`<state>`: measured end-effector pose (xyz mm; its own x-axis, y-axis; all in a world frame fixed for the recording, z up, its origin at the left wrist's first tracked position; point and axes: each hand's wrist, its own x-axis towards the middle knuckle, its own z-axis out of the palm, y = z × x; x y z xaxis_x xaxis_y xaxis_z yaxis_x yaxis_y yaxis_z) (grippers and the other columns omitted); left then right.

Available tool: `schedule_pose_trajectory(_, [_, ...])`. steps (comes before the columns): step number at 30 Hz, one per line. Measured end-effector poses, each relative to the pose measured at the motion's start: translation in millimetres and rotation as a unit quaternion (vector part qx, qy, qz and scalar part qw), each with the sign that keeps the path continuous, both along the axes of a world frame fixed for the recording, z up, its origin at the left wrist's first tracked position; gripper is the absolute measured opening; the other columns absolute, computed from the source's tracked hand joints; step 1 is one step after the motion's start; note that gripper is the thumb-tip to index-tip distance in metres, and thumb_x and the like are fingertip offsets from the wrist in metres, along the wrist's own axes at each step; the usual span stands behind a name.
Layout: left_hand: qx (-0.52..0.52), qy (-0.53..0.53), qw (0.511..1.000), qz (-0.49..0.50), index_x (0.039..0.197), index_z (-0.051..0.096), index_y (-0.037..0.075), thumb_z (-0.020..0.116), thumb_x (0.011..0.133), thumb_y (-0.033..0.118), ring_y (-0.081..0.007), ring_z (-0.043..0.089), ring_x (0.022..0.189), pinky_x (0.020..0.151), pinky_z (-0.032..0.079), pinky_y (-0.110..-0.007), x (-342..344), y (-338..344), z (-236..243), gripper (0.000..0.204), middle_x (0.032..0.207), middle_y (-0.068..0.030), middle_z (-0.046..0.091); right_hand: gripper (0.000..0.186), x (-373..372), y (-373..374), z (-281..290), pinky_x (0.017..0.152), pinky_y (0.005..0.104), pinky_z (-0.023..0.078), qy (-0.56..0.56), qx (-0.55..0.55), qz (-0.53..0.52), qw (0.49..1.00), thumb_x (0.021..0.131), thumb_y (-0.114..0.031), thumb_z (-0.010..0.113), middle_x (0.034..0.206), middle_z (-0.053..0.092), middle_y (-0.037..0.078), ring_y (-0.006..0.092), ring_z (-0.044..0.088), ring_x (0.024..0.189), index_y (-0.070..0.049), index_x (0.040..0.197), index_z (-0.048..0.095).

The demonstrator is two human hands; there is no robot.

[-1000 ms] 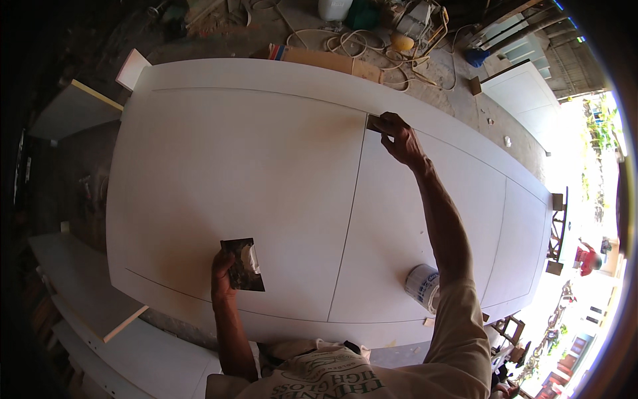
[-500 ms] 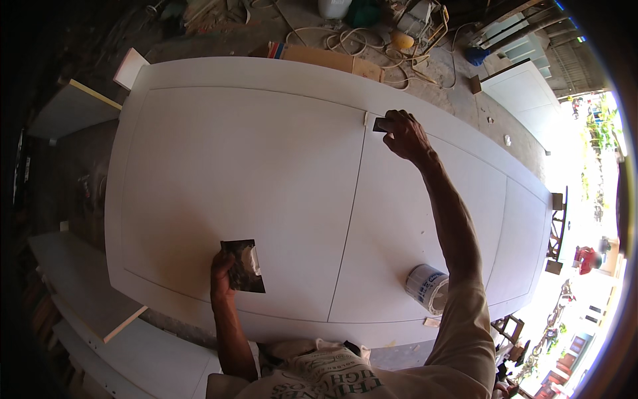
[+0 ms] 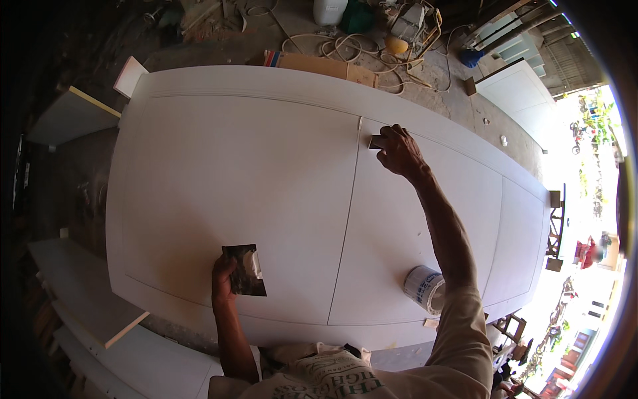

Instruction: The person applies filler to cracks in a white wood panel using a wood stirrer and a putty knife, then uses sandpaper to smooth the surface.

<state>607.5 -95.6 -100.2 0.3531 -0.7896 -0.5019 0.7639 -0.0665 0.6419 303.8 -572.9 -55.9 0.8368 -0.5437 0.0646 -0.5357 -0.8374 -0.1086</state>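
Observation:
A large white panel (image 3: 232, 173) with thin grooves lies flat in front of me. My left hand (image 3: 224, 274), over its near left part, grips the edge of a dark square plate (image 3: 242, 284). A pale smear of putty (image 3: 251, 263) is on that plate. Reaching toward the far side, my right hand (image 3: 403, 154) pinches a small dark scraper (image 3: 377, 141). The scraper is at the panel's surface, just right of the crosswise groove. A short pale strip of putty (image 3: 360, 124) shows at the groove's far end.
Near my right forearm a white bucket (image 3: 419, 284) lies tilted on the panel. Beyond the far edge are a cardboard box (image 3: 319, 65), a coiled hose (image 3: 342, 46) and a white jug (image 3: 330, 11). More boards (image 3: 86, 286) stand at the left, another panel (image 3: 515, 86) at the far right.
My right hand has moved a little nearer and to the left with the scraper, along the groove. The pale strip at the groove's end looks thinner. My left hand has barely shifted.

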Motion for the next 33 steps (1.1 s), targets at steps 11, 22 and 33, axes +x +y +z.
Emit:
schedule_pose_trajectory(11, [0.004, -0.013, 1.0, -0.025, 0.133, 0.061, -0.004, 0.079, 0.09, 0.023, -0.0233, 0.072, 0.105, 0.094, 0.058, -0.039, -4.9, -9.0, 8.6, 0.053, 0.119, -0.0124, 0.072, 0.019, 42.3, -35.1, -31.7, 0.086, 0.0444, 0.055, -0.118, 0.018, -0.043, 0.992, 0.086, 0.0, 0.064, 0.1, 0.074, 0.009, 0.0321, 0.066, 0.096, -0.006, 0.098, 0.076])
schedule_pose_trajectory(22, [-0.009, 0.02, 1.0, -0.007, 0.133, 0.062, -0.001, 0.075, 0.094, 0.02, -0.0229, 0.072, 0.104, 0.095, 0.059, -0.04, 5.0, -14.5, 14.8, 0.046, 0.118, -0.0103, 0.072, 0.012, 27.3, 71.9, -11.6, 0.075, 0.0455, 0.059, -0.128, 0.105, -0.057, 0.985, 0.09, -0.007, 0.066, 0.092, 0.076, 0.012, 0.0326, 0.071, 0.089, -0.005, 0.095, 0.077])
schedule_pose_trajectory(33, [-0.023, 0.03, 0.988, -0.149, 0.14, 0.056, -0.002, 0.07, 0.101, 0.024, -0.0255, 0.067, 0.112, 0.095, 0.057, -0.04, -70.5, -75.6, 57.5, 0.05, 0.127, -0.0127, 0.067, 0.02, -38.7, 252.1, 94.4, 0.078, 0.0418, 0.059, -0.344, 0.368, -0.119, 0.856, 0.1, -0.005, 0.057, 0.095, 0.073, 0.022, 0.0345, 0.072, 0.082, 0.003, 0.114, 0.069])
